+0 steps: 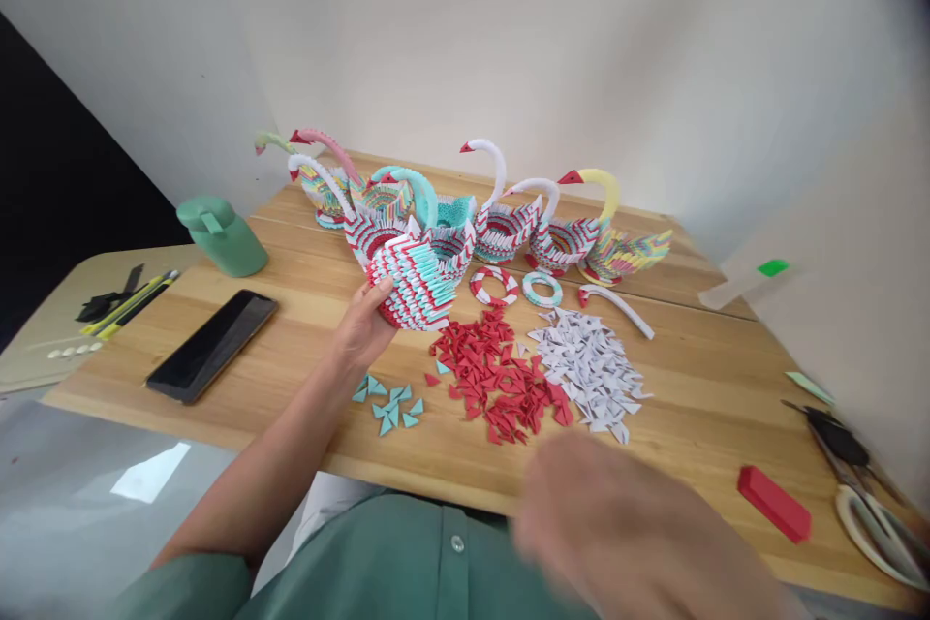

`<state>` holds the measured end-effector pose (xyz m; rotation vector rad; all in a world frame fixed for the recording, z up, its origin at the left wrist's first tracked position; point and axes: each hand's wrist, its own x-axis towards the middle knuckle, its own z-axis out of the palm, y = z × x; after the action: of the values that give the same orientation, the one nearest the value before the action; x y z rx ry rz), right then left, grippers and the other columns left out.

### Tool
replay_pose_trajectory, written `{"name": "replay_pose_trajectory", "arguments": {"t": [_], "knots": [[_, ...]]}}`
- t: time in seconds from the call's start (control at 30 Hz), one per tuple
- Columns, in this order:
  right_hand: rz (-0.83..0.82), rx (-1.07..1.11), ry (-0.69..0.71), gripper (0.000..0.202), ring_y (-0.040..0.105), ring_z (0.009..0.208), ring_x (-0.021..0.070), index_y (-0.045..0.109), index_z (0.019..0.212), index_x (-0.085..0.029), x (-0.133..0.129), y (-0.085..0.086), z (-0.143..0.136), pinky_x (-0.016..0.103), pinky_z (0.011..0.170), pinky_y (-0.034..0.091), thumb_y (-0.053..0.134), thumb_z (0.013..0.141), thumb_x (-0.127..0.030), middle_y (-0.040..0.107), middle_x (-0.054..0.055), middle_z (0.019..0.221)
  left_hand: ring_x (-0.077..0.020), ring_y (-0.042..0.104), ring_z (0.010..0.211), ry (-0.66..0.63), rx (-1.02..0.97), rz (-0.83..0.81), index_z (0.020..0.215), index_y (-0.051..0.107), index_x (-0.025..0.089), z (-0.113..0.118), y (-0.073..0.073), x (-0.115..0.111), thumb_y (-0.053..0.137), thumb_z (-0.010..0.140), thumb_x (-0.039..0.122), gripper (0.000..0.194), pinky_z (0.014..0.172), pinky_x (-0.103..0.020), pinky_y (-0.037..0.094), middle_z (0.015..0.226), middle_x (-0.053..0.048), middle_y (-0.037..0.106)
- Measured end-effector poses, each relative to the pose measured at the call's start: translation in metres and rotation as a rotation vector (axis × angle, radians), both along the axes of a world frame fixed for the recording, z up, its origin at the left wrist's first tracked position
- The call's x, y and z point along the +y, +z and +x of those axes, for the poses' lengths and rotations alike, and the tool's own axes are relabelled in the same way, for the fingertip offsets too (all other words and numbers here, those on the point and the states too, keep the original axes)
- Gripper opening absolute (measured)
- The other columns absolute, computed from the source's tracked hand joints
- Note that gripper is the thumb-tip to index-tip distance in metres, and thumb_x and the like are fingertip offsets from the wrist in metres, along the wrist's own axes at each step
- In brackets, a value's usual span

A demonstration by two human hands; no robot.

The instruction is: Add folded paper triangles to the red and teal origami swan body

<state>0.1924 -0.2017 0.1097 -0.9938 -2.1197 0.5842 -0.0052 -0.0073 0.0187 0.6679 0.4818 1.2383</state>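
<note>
My left hand point(367, 325) is closed on a swan body of folded paper pieces point(416, 283), striped red, white and light blue, held tilted above the table. My right hand point(581, 504) is smeared by motion near the table's front edge, so its fingers and anything in them cannot be made out. Between the hands lie a heap of red paper triangles point(494, 373) and a small scatter of light blue triangles point(392, 407). A heap of white triangles point(590, 368) spreads to the right of the red ones.
Several finished paper swans point(509, 231) stand along the back. Before them lie a red-white ring point(476, 293), a blue-white ring point(528, 291) and a white swan neck point(621, 302). A phone point(210, 344) and green jug point(225, 237) sit left; a red block point(774, 504) and scissors point(868, 523) lie right.
</note>
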Motion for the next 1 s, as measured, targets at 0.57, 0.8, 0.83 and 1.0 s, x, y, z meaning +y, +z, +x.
{"name": "replay_pose_trajectory", "arguments": {"t": [0.57,0.8,0.83,1.0], "knots": [[0.041,-0.92,-0.189,0.018,0.062,0.087,0.0277,0.07,0.1,-0.014,0.109,-0.106,-0.043,0.039,0.079,0.043,0.059,0.087,-0.007,0.07,0.011,0.091,-0.0259,0.062,0.113,-0.005,-0.07,-0.063,0.106,0.067,0.015,-0.001,0.002,0.004,0.074,0.074,0.027,0.035,0.101,-0.038,0.047,0.104,-0.007,0.075],[-0.043,-0.454,-0.286,0.021,0.065,0.089,0.0223,0.069,0.098,-0.019,0.105,-0.104,-0.019,0.033,0.079,0.046,0.051,0.091,-0.011,0.071,0.009,0.096,-0.0268,0.062,0.115,-0.005,-0.077,-0.078,0.107,0.067,0.015,-0.002,0.004,0.003,0.074,0.074,0.026,0.036,0.1,-0.04,0.048,0.106,-0.006,0.074],[-0.093,-0.353,-0.292,0.02,0.066,0.088,0.021,0.069,0.098,-0.02,0.104,-0.103,-0.02,0.032,0.078,0.047,0.051,0.091,-0.012,0.071,0.007,0.097,-0.0265,0.061,0.115,-0.002,-0.082,-0.071,0.106,0.067,0.015,-0.002,0.004,0.003,0.074,0.074,0.026,0.035,0.1,-0.039,0.048,0.106,-0.006,0.074],[-0.31,-0.032,-0.2,0.018,0.067,0.084,0.0181,0.07,0.099,-0.023,0.11,-0.102,-0.039,0.03,0.077,0.05,0.054,0.091,-0.022,0.072,0.003,0.094,-0.0268,0.06,0.118,0.007,-0.061,-0.058,0.103,0.067,0.015,-0.004,0.004,0.004,0.075,0.073,0.029,0.034,0.102,-0.039,0.047,0.105,-0.007,0.074]]}}
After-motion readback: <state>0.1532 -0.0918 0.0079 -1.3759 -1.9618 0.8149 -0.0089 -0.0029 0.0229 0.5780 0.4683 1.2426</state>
